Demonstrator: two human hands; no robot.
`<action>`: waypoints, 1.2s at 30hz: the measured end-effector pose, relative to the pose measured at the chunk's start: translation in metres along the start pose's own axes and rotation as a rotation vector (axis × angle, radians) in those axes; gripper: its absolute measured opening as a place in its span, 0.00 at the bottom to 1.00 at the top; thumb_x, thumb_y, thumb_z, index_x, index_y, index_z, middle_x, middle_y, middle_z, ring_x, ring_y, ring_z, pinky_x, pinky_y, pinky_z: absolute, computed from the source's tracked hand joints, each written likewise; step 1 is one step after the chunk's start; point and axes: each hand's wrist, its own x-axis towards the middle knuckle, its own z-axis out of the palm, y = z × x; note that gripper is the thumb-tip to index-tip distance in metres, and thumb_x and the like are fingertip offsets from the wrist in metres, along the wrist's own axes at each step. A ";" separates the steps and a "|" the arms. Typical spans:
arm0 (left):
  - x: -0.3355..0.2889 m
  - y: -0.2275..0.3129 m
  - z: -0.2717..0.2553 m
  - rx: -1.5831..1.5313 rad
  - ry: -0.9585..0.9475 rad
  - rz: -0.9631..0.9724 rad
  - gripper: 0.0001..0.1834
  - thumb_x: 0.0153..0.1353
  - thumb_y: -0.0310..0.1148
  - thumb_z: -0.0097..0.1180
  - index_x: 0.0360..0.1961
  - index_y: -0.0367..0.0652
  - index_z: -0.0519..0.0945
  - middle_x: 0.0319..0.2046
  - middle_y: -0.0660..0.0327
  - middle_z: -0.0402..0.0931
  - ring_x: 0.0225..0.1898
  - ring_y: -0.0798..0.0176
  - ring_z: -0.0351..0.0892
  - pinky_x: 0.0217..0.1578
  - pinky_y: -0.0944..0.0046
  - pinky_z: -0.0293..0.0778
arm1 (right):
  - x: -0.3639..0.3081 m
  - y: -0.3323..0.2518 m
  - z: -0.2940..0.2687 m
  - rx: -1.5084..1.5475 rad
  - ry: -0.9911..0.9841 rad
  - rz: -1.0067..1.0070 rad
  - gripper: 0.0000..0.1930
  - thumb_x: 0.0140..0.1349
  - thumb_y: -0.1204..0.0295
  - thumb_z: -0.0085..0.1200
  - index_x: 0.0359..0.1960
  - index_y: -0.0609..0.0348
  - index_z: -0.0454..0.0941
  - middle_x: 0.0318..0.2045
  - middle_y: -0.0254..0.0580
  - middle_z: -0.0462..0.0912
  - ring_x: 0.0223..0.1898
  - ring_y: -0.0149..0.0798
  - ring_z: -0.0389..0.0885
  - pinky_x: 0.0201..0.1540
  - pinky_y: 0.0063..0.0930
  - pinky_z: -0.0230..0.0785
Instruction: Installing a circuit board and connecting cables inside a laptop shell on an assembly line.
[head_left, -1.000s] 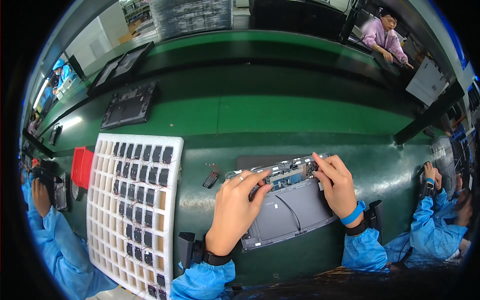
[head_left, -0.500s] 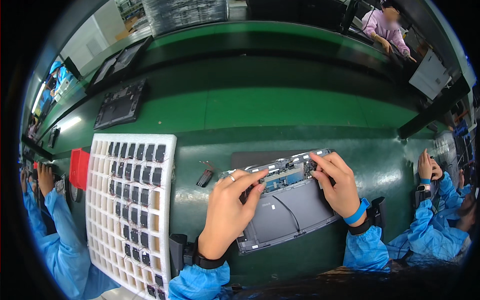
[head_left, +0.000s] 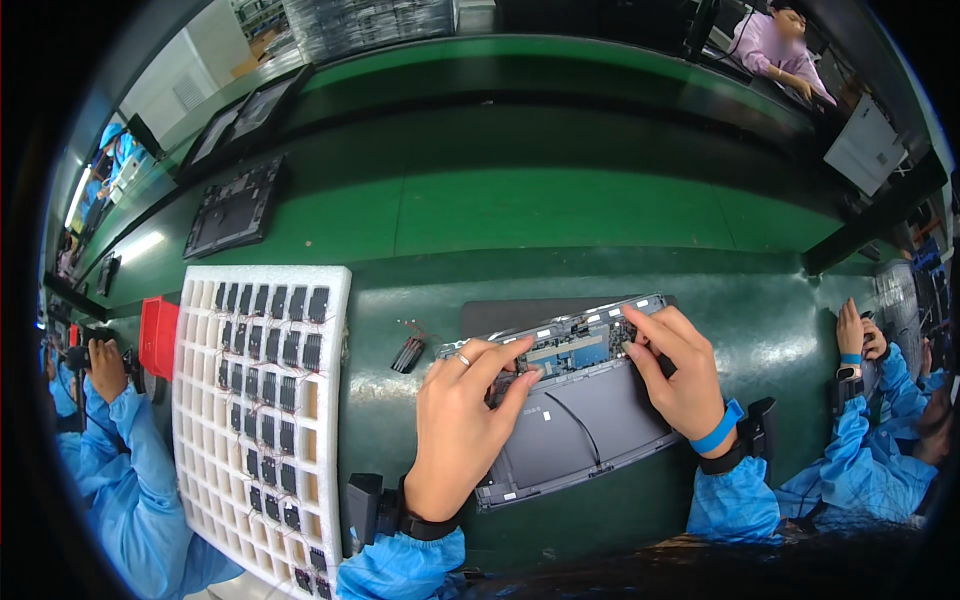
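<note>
Here, as I watch from a distant post, my two bare hands work close together over an open grey laptop base lying toward the near edge of a green worktop. My left hand has its thumb and index finger slightly apart, their tips at the left end of a blue circuit board set along the base's far side; my right hand, with a blue wristband below it, bends finger and thumb much the same way at the board's right end. I cannot tell whether either has hold of the board or merely rests there. A black cable curves over the base, and a dark flat panel shows past its far side. Near its left corner lies a small black part with thin wires. Toward the worktop's left edge, a white foam tray carries rows of black parts, with a red bin just beside it. Co-workers in blue sleeves flank me on both sides.
</note>
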 end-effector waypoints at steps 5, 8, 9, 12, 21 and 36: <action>-0.002 0.001 0.005 0.010 0.011 0.001 0.18 0.59 0.29 0.78 0.51 0.49 0.93 0.34 0.66 0.85 0.25 0.61 0.78 0.36 0.61 0.73 | -0.003 0.000 -0.004 0.044 -0.020 0.026 0.28 0.64 0.88 0.65 0.67 0.60 0.83 0.38 0.42 0.80 0.35 0.40 0.79 0.39 0.32 0.75; -0.003 0.001 0.005 -0.062 0.006 -0.056 0.18 0.59 0.29 0.78 0.51 0.48 0.92 0.34 0.65 0.85 0.26 0.61 0.78 0.36 0.61 0.72 | -0.005 0.001 -0.003 0.024 -0.005 0.011 0.28 0.64 0.87 0.65 0.67 0.60 0.83 0.38 0.42 0.81 0.35 0.41 0.80 0.40 0.32 0.75; -0.003 0.001 0.004 -0.061 0.006 -0.059 0.18 0.59 0.29 0.78 0.51 0.48 0.92 0.34 0.65 0.85 0.26 0.61 0.78 0.36 0.61 0.72 | -0.005 0.002 -0.002 0.015 -0.008 0.005 0.28 0.64 0.87 0.66 0.67 0.60 0.84 0.38 0.42 0.82 0.36 0.42 0.81 0.40 0.33 0.75; -0.003 0.003 0.000 -0.110 -0.010 -0.097 0.17 0.60 0.29 0.77 0.52 0.47 0.92 0.35 0.63 0.85 0.26 0.62 0.78 0.37 0.60 0.73 | -0.007 0.003 -0.001 -0.008 -0.013 0.004 0.27 0.63 0.86 0.66 0.66 0.59 0.84 0.38 0.43 0.83 0.37 0.45 0.82 0.42 0.35 0.76; -0.001 0.004 -0.009 -0.073 -0.086 -0.138 0.16 0.62 0.28 0.75 0.51 0.46 0.91 0.34 0.63 0.83 0.29 0.58 0.79 0.41 0.58 0.73 | -0.006 -0.001 0.000 -0.034 -0.046 -0.003 0.28 0.61 0.84 0.68 0.65 0.60 0.85 0.39 0.41 0.84 0.37 0.44 0.83 0.42 0.35 0.78; -0.005 0.008 0.004 0.031 0.022 -0.061 0.18 0.58 0.33 0.80 0.48 0.41 0.90 0.48 0.59 0.78 0.36 0.54 0.79 0.40 0.55 0.75 | 0.004 -0.013 -0.003 0.011 -0.129 0.149 0.25 0.62 0.81 0.72 0.63 0.58 0.86 0.44 0.43 0.80 0.38 0.40 0.80 0.41 0.33 0.77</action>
